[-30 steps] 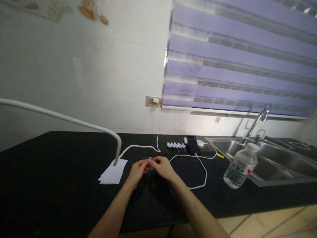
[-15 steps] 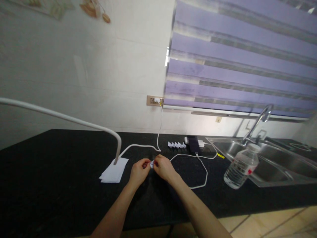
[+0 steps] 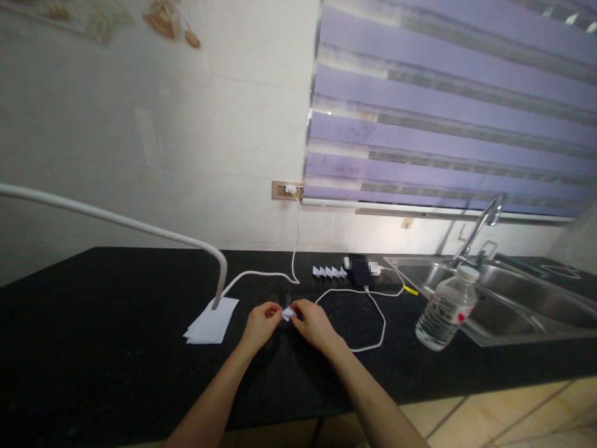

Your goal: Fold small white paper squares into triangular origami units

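Noting hazards around the pinch: we see the fingers of the left hand [image 3: 261, 323] grasping the left edge of a small folded paper [image 3: 288, 313], while those of the right hand [image 3: 315, 320] grip its right side. The piece sits between the two hands over the dark table [image 3: 125, 379]; we cannot tell whether its underside touches the surface. Chief concern, in our judgement: uneven pull from the two sides could skew a crease or tear the paper, since it is tiny and offers little to hold. If either pinch loosens, a fold might spring open through the paper's own stiffness. Second concern: the looped white cable [image 3: 382, 336] lies near the right wrist; a sideways sweep could snag it and tug the dark device [image 3: 360, 271] it runs to. That device sits just beside a row of folded paper pieces [image 3: 329, 272], so we suspect a tug would knock them out of line. Lesser risk: the water bottle [image 3: 448, 311], upright near the sink [image 3: 489, 341], could tip if struck by the right arm, wetting things; we rate this unlikely, as it stands well apart.
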`<state>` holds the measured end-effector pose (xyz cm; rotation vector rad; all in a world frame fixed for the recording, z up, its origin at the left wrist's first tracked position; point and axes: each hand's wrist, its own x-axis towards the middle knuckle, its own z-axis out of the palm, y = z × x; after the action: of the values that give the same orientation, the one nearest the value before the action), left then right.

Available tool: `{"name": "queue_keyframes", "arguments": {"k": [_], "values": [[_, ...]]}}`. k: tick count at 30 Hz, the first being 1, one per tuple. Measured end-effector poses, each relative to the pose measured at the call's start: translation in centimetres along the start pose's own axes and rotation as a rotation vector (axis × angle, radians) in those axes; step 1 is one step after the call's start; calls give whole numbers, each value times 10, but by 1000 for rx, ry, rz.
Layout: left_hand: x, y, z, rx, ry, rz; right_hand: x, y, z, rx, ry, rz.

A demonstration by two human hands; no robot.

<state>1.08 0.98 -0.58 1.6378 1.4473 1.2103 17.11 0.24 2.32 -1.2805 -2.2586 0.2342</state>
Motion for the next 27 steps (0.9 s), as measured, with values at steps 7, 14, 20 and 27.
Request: {"name": "queue_keyframes", "arguments": {"k": [7, 14, 20, 27], "values": [[-12, 13, -5, 349, -153, 181, -11, 6, 11, 38, -15, 49], [-29, 18, -11, 647, -151, 232, -17, 3, 12, 24, -57, -2], [-34, 16, -14, 693, -175, 251, -21, 0, 13, -22, -59, 30], [-40, 11, -14, 731, -155, 314, -26, -4, 10, -26, -80, 18]]}}
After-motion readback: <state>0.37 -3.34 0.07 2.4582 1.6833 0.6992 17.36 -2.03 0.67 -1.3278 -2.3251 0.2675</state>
